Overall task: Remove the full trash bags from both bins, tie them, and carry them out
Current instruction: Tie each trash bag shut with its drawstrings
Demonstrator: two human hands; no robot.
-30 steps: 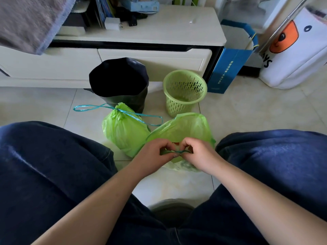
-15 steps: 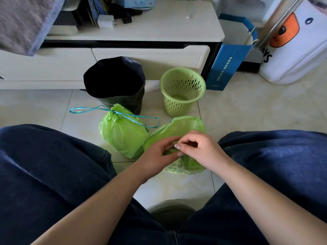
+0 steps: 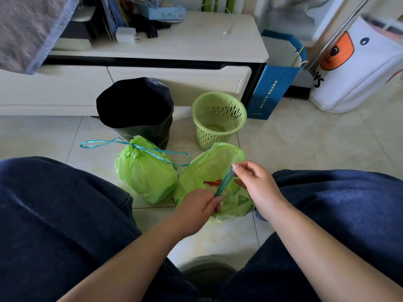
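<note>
Two green trash bags lie on the tiled floor between my knees. The left bag (image 3: 146, 177) is cinched shut, its teal drawstring (image 3: 152, 150) trailing in loops to both sides. The right bag (image 3: 209, 168) is still open, with red and white rubbish showing inside. My right hand (image 3: 255, 184) pinches the upper end of this bag's teal drawstring (image 3: 224, 184) and holds it taut. My left hand (image 3: 198, 208) grips the bag's rim where the string comes out. Behind stand a bin lined with black plastic (image 3: 135, 110) and an empty green lattice bin (image 3: 218, 118).
A low white cabinet (image 3: 174, 79) runs along the back, with clutter on top. A blue paper bag (image 3: 274, 83) and a white tote with an orange print (image 3: 353, 68) stand at the right. A grey towel (image 3: 28, 29) hangs top left. My legs in dark jeans (image 3: 54, 214) flank the bags.
Both hands were bunched together at the right bag's mouth. Now my right hand has pulled the teal drawstring up and to the right, out of the hem, while my left hand stays low on the rim.
</note>
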